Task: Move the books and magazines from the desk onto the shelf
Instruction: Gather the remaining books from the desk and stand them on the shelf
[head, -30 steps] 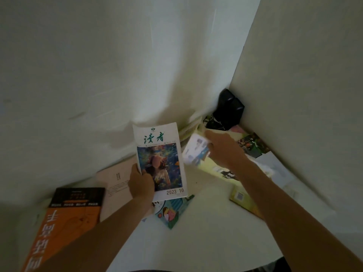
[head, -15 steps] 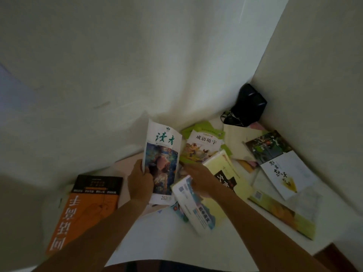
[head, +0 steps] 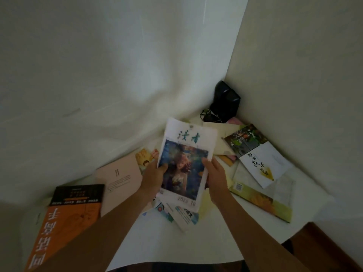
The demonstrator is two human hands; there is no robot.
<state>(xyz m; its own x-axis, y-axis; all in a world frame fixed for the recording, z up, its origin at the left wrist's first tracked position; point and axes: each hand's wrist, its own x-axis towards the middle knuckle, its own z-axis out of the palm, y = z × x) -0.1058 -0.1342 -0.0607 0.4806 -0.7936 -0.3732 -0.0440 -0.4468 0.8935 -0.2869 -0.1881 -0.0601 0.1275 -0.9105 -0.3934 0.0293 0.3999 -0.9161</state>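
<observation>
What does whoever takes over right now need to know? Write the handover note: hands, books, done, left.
Left hand: grips the left edge of the magazine dated 2023 10.
Right hand: holds the same magazine's right edge; it is lifted off the desk, cover facing up.
On the desk: orange book at the left, pink booklet beside it, a few small books under the magazine, white-and-photo book and yellow-green book at the right. Black bag in the corner.
Done: nothing visibly shelved; no shelf in view.
Left: shelve the held magazine, then everything else.
</observation>
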